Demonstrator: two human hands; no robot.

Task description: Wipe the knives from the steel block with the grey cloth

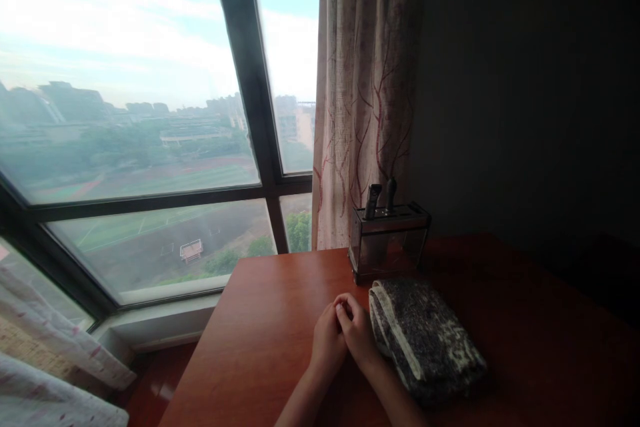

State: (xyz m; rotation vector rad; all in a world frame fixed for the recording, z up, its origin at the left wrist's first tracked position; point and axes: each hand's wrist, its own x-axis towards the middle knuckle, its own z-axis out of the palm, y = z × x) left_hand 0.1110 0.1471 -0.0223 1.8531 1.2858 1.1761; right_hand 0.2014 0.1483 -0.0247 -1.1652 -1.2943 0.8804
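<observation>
My left hand point(328, 339) and my right hand point(356, 328) rest together above the wooden table point(270, 320), the fingers curled and meeting at the tips. Both are closed, and no object shows in either. Just right of my right hand lies a folded dark towel point(430, 333) with pale patches and a light edge. My right wrist is close beside its left side; whether they touch I cannot tell.
Behind the towel stands a clear-sided knife block point(390, 240) with a dark frame, two dark handles sticking up from it. A patterned curtain point(365, 93) hangs behind it. A large window point(150, 147) is on the left, above a white sill point(165, 320).
</observation>
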